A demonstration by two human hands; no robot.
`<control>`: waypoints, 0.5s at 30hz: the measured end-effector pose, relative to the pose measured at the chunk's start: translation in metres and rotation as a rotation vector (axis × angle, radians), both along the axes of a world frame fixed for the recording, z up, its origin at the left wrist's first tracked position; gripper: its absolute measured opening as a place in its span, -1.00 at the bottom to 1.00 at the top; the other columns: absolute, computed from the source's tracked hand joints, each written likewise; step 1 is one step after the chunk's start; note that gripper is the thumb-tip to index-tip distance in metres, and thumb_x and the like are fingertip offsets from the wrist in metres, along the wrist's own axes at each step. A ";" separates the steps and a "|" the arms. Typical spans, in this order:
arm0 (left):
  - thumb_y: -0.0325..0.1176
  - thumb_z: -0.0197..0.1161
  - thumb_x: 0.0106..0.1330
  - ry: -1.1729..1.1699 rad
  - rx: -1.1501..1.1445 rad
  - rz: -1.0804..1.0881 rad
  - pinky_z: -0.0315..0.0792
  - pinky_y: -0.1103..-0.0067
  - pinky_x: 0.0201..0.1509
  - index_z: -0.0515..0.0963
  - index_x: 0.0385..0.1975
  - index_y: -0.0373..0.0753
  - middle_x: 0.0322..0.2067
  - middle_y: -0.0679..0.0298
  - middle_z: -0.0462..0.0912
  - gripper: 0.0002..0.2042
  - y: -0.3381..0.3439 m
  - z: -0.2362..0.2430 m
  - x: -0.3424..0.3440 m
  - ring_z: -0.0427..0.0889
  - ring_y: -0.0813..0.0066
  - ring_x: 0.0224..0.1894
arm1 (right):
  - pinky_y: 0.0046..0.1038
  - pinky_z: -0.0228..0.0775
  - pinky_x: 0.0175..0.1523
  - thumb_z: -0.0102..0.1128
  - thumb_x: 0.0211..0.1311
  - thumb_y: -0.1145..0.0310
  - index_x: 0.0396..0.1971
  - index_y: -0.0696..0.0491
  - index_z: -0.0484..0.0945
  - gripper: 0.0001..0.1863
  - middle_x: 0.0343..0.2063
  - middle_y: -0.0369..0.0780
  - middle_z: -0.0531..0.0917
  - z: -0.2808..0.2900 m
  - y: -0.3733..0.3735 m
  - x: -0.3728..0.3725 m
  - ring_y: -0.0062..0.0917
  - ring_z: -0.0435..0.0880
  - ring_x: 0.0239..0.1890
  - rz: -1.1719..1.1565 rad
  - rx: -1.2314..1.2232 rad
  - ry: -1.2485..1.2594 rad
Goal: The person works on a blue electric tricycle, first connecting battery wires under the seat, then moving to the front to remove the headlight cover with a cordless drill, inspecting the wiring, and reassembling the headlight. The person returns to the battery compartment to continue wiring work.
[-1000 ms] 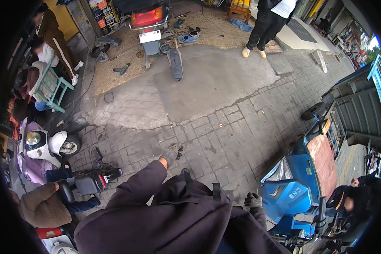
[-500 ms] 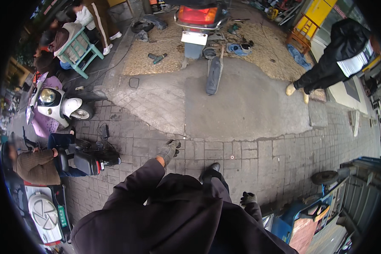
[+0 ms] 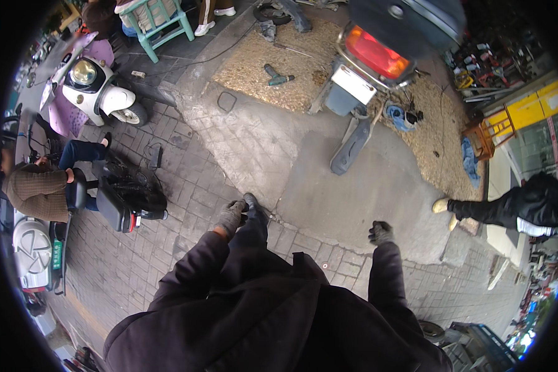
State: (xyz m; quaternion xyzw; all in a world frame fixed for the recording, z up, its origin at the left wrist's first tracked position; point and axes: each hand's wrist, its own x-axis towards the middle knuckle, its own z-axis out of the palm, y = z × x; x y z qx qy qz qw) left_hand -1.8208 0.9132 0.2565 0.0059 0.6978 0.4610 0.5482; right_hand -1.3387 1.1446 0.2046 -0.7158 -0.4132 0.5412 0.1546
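Both my hands wear dark grey gloves and hang over the ground with nothing visible in them. My left hand [image 3: 231,217] is in front of my body with its fingers loosely bent and a little apart, above my forward leg and shoe [image 3: 252,201]. My right hand [image 3: 381,234] is curled closed over the smooth concrete patch [image 3: 366,192]. Neither touches anything. Ahead stands a motor scooter [image 3: 378,53] with a red tail light and dark top box. A long dark grey panel [image 3: 351,149] slopes down behind it to the concrete.
A green power tool [image 3: 279,79] and blue cloth [image 3: 401,118] lie on the matting. At left are a white scooter [image 3: 96,90] and a person [image 3: 40,189] seated by a black scooter [image 3: 127,195]. A person in black [image 3: 533,204] stands right, near a wooden chair [image 3: 487,136].
I have stepped forward and the view has turned, so the motor scooter looks larger and farther right. My right hand has swung up and forward; my left stays in front, fingers loosely bent.
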 end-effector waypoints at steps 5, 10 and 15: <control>-0.08 0.15 0.31 0.032 0.054 0.058 0.46 0.45 -0.26 0.59 -0.20 -0.20 -0.30 0.28 0.65 -0.69 0.066 -0.031 -0.105 0.58 0.36 -0.33 | -0.36 0.35 -0.64 0.26 0.26 0.14 -0.17 -0.05 0.50 -0.73 -0.54 -0.22 0.61 0.002 0.010 -0.122 -0.46 0.54 -0.69 0.010 -0.304 -0.067; -0.14 0.10 0.34 -0.073 0.007 0.235 0.46 0.50 -0.30 0.57 -0.17 -0.15 -0.26 0.36 0.66 -0.75 0.099 -0.022 -0.204 0.58 0.46 -0.39 | -0.43 0.41 -0.58 0.26 0.24 0.17 -0.18 0.01 0.56 -0.73 -0.57 -0.28 0.60 -0.008 0.089 -0.270 -0.55 0.56 -0.64 0.253 -0.315 -0.173; -0.12 0.10 0.36 -0.016 -0.036 0.338 0.44 0.58 -0.32 0.55 -0.14 -0.18 -0.23 0.34 0.65 -0.72 0.106 -0.051 -0.258 0.57 0.52 -0.38 | -0.44 0.40 -0.54 0.27 0.22 0.21 -0.20 0.07 0.58 -0.73 -0.55 -0.26 0.62 -0.081 0.231 -0.424 -0.58 0.56 -0.63 0.533 -0.196 -0.115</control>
